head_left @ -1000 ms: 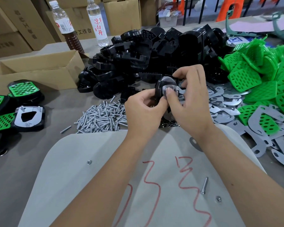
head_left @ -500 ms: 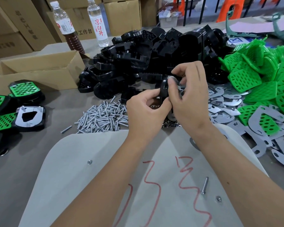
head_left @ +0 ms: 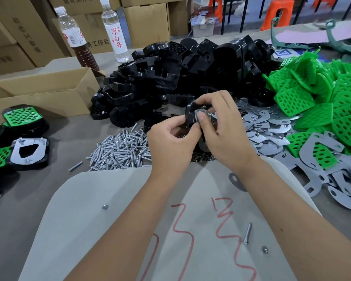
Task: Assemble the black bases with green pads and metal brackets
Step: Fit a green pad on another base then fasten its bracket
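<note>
Both hands hold one black base [head_left: 190,116] on edge above the table, with a metal bracket [head_left: 199,114] against its face. My left hand [head_left: 171,138] grips the base's lower edge. My right hand [head_left: 224,128] wraps around it from the right, thumb pressing the bracket. A heap of black bases [head_left: 180,78] lies behind, green pads [head_left: 322,94] are piled at the right, and loose metal brackets [head_left: 272,130] lie beneath them. A pile of screws [head_left: 120,151] sits just left of my hands.
Finished assemblies [head_left: 22,134] lie at the left edge by an open cardboard box [head_left: 43,92]. Two bottles [head_left: 114,31] stand behind. A grey board [head_left: 109,220] with red marks lies in front, bearing a loose screw [head_left: 247,233] and nuts.
The base has been turned in my hands so its bracket face shows again, and my right thumb now presses on the bracket. Both hands stay in the same place.
</note>
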{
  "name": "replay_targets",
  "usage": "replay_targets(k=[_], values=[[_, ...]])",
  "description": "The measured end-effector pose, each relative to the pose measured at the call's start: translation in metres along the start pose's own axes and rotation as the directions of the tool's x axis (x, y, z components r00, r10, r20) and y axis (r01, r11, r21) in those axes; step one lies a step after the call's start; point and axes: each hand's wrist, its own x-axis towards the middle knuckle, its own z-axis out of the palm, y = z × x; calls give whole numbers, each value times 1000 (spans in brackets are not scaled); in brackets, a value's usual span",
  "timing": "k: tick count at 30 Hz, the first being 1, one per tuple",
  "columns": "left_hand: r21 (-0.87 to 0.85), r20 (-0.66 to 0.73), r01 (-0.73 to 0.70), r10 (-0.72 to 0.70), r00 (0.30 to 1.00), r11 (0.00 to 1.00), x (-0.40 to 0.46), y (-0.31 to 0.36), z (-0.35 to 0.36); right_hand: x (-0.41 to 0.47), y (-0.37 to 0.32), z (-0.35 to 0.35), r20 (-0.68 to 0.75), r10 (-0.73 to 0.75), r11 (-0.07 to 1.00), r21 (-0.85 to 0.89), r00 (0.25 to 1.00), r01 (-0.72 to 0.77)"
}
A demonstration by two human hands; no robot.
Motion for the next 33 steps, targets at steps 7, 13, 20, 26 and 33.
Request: replay_targets(k=[7,13,20,26,33], values=[[78,-9,-57,58,998,995,-2,1,2,2,-2,5,-63,26,999,-44,998,-29],[69,-26,-38,40,999,997,-1,-1,3,3,-4,-5,-62,93,990,114,994,-86],[30,-29,-4,5,1000,1000,-2,0,1,1,1,-9,85,9,998,63,996,-15],[15,-29,8,-7,1000,1000,-2,0,1,0,7,-6,64,-88,992,-89,994,94],[32,-29,18,-17,999,999,0,-2,0,3,9,-3,27,-133,965,-224,991,135]])
